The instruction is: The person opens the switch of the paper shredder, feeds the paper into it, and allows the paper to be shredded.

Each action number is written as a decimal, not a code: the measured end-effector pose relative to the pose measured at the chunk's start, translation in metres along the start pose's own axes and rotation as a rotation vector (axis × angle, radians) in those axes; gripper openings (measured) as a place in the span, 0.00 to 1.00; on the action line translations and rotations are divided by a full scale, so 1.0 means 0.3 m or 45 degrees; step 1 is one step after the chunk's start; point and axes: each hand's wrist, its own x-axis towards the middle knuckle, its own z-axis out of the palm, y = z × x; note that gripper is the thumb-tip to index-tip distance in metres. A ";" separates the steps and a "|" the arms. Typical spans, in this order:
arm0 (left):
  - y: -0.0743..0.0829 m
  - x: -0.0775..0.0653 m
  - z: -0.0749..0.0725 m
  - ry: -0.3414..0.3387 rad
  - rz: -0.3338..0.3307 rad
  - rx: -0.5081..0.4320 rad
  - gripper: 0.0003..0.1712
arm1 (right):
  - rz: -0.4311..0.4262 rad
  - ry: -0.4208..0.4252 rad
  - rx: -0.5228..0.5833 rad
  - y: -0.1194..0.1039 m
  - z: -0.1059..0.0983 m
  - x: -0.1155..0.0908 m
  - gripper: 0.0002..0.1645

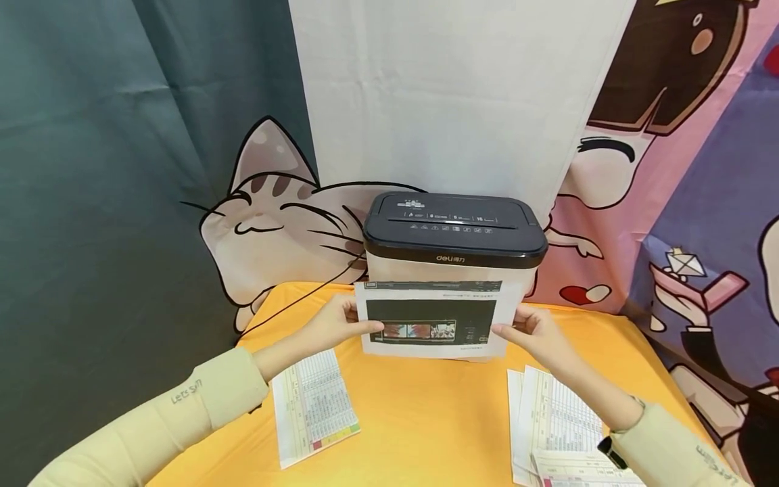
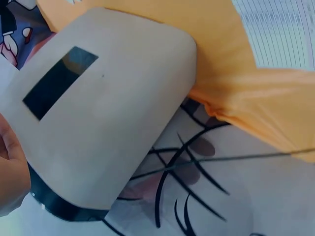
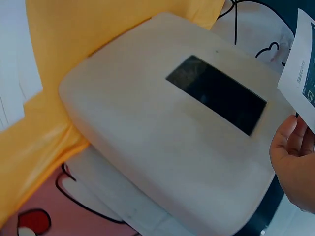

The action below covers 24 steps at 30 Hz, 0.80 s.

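A printed sheet of paper (image 1: 432, 293) with dark picture blocks is held up in front of the paper shredder (image 1: 453, 260). My left hand (image 1: 333, 326) pinches its left edge, thumb on the printed face. On the opposite edge, my right hand (image 1: 540, 338) pinches the sheet the same way. The shredder has a white body and a black lid with a narrow slot; the sheet's top edge is below that lid. In the right wrist view, part of the sheet (image 3: 299, 73) rises above the right hand (image 3: 294, 162). Only part of the left hand (image 2: 12, 167) shows in the left wrist view.
A printed form (image 1: 313, 406) lies on the orange tablecloth (image 1: 426, 419) at left. More printed forms (image 1: 556, 416) overlap at right, under the right forearm. A thin black cord (image 1: 304, 295) runs left from the shredder. Cartoon-printed curtains (image 1: 462, 101) hang close behind.
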 end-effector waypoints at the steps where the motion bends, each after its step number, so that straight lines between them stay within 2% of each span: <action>1: 0.011 0.004 -0.007 0.010 0.000 0.011 0.11 | -0.006 0.007 -0.023 -0.009 -0.007 0.006 0.17; 6: 0.055 0.049 -0.040 0.050 0.087 0.065 0.09 | -0.048 0.060 -0.162 -0.048 -0.043 0.039 0.09; 9: 0.081 0.081 -0.057 0.069 0.095 0.091 0.08 | -0.072 0.094 -0.228 -0.071 -0.062 0.058 0.07; 13: 0.116 0.119 -0.079 0.099 0.120 0.156 0.09 | -0.112 0.119 -0.289 -0.098 -0.087 0.079 0.07; 20: 0.170 0.181 -0.116 0.162 0.212 0.314 0.06 | -0.226 0.121 -0.367 -0.145 -0.137 0.124 0.05; 24: 0.214 0.222 -0.142 0.175 0.231 0.372 0.07 | -0.298 0.179 -0.428 -0.175 -0.169 0.154 0.03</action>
